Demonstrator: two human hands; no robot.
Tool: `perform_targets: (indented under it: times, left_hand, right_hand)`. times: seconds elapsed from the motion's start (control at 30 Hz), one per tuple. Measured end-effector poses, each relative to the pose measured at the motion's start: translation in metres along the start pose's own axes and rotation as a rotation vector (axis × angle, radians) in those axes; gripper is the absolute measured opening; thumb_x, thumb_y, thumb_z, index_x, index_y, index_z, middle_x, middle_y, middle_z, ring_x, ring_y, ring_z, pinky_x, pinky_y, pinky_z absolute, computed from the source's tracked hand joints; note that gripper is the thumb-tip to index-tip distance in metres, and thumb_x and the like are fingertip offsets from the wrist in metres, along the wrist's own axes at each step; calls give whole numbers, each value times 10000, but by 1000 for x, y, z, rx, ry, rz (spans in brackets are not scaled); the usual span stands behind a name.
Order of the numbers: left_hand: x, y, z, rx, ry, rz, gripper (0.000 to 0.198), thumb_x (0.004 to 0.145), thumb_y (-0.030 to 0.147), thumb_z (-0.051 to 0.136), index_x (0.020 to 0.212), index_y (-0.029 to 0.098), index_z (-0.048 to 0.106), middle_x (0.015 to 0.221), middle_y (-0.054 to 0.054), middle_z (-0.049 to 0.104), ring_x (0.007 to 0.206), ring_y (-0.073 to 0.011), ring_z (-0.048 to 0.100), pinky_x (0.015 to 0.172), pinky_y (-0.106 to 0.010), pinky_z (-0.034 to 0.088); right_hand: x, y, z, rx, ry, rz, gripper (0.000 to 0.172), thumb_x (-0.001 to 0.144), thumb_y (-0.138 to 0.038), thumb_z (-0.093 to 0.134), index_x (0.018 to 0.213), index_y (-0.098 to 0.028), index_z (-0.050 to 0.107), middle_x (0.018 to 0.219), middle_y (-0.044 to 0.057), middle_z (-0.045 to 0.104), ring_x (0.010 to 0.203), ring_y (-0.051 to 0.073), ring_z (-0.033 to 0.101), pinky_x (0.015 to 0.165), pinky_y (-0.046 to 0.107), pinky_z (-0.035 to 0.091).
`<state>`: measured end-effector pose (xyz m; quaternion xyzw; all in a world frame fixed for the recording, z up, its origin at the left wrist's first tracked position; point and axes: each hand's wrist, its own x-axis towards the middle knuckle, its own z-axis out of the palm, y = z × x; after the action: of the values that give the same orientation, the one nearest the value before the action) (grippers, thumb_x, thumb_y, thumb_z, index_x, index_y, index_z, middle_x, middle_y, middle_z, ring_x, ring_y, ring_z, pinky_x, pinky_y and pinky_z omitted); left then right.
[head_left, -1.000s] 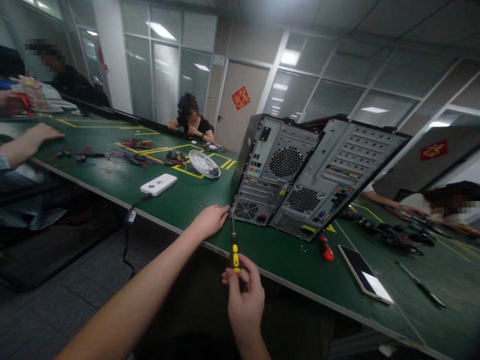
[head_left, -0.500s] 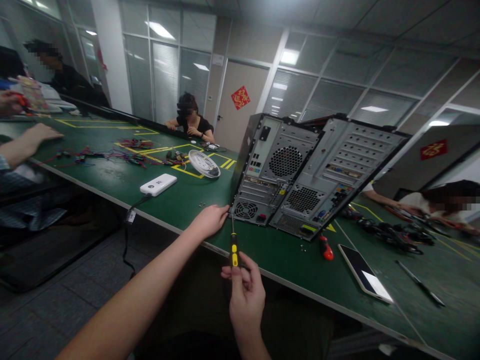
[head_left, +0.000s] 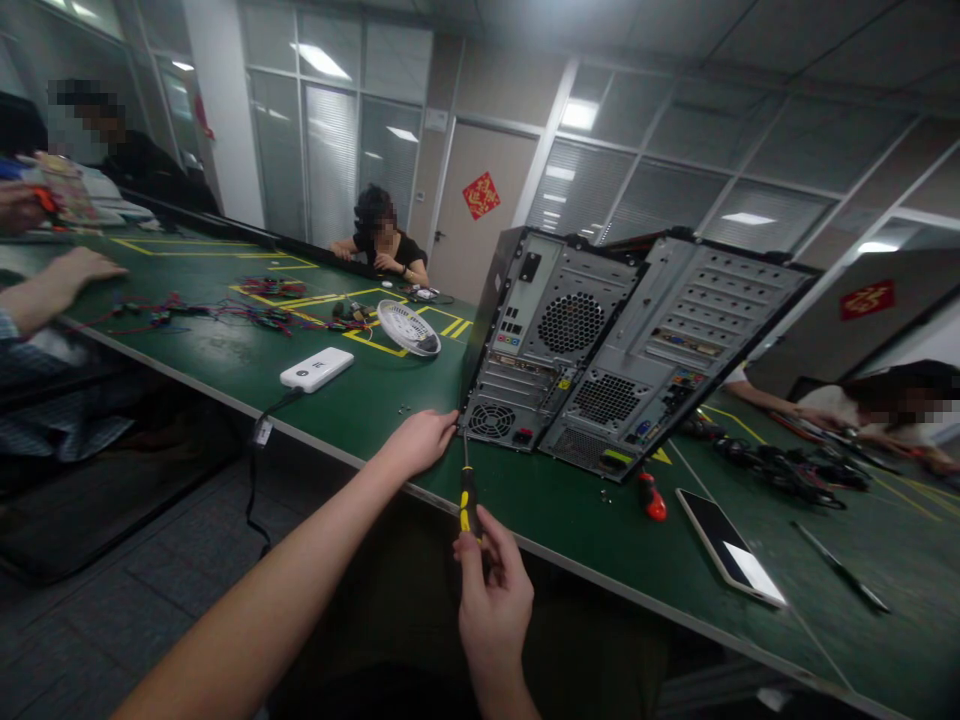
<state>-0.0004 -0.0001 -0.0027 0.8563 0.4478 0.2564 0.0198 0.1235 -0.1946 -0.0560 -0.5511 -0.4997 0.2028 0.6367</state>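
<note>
A grey computer case (head_left: 555,340) stands upright on the green table (head_left: 360,410), its back panel facing me. My left hand (head_left: 421,441) rests with curled fingers against the case's lower left corner. My right hand (head_left: 491,590) is closed round the handle of a yellow and black screwdriver (head_left: 467,492). The screwdriver's tip points up at that same lower corner of the case. A second case (head_left: 690,340) leans beside the first.
On the table lie a red-handled screwdriver (head_left: 652,497), a white tablet (head_left: 731,548), a white box with a cable (head_left: 317,368), a white fan grille (head_left: 408,327), coloured wires (head_left: 225,312) and small screws (head_left: 405,408). Other people sit at the left, far side and right.
My right hand's fingers have shifted round the screwdriver handle, from spread to closed again. My left hand and the case have stayed put.
</note>
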Motion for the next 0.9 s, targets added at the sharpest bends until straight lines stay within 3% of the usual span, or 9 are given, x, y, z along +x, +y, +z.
perform_targets:
  times: [0.5,0.7,0.8,0.9]
  left_hand:
    - [0,1,-1,-8,0,-1,395,1039,287,437,1356,171,643,1061,-146,766,975,-244,723,902,-336,539]
    - [-1,3,-4,-5,-9,8,383,1041,288,429,1329,173,654,1029,-136,769,965,-243,719,893,-334,536]
    - [-1,2,-4,-7,-12,0,397,1042,298,424,1351,177,642,1049,-133,769,979,-238,717,905,-328,533]
    - [-1,2,-3,-7,-12,-10,404,1042,300,425,1362,174,638,1056,-138,768,978,-240,718,909,-332,534]
  right_hand:
    - [1,-7,-1,-70,14,-114,328,950,-327,685,1220,-162,772,1071,138,790,872,223,733,772,341,602]
    - [3,-12,-2,-101,-46,-177,303,974,-289,651,1243,-205,762,1003,99,772,867,206,713,739,304,575]
    - [2,-9,-1,-98,-9,-127,330,952,-328,677,1238,-181,751,1027,107,771,870,215,720,750,316,576]
    - [1,-7,0,-22,11,9,423,930,-391,702,1275,-148,679,885,76,775,737,202,720,675,307,577]
